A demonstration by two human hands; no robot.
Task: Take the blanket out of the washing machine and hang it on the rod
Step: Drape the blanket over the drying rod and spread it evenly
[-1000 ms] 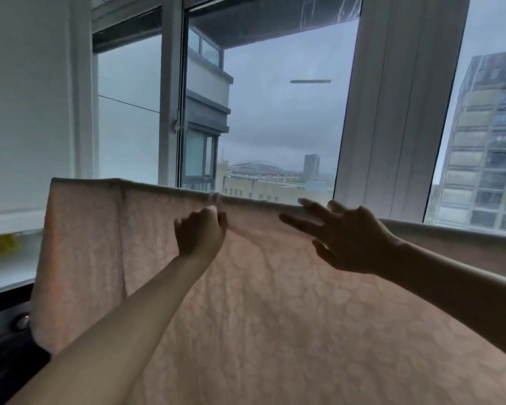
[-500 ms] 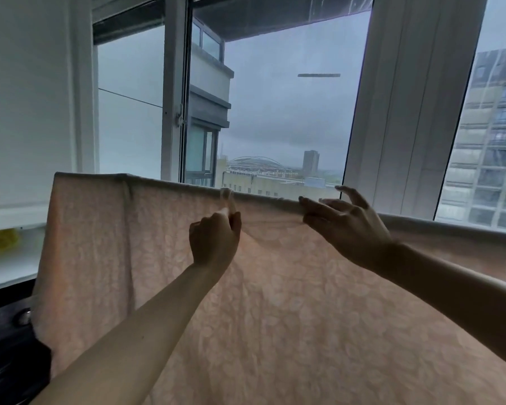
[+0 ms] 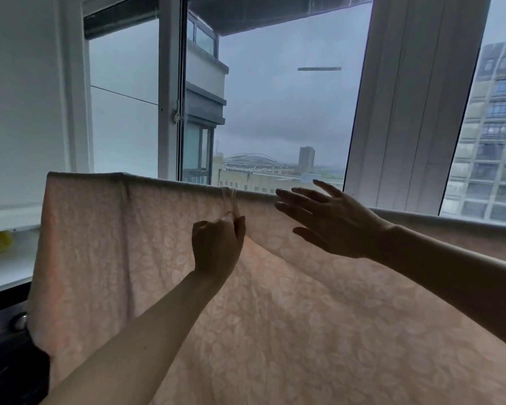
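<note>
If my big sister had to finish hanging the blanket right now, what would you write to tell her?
Left hand: pinches a bunched fold of the blanket just below its top edge.
Right hand: open, fingers spread, beside the top edge; whether it touches the cloth is hard to tell.
Blanket: out of the washing machine and draped in front of the window. The rod itself is hidden under the top fold.
Done: the blanket is hung.
Left: probably smooth out the pinched wrinkle, even out the top edge, then let go.
</note>
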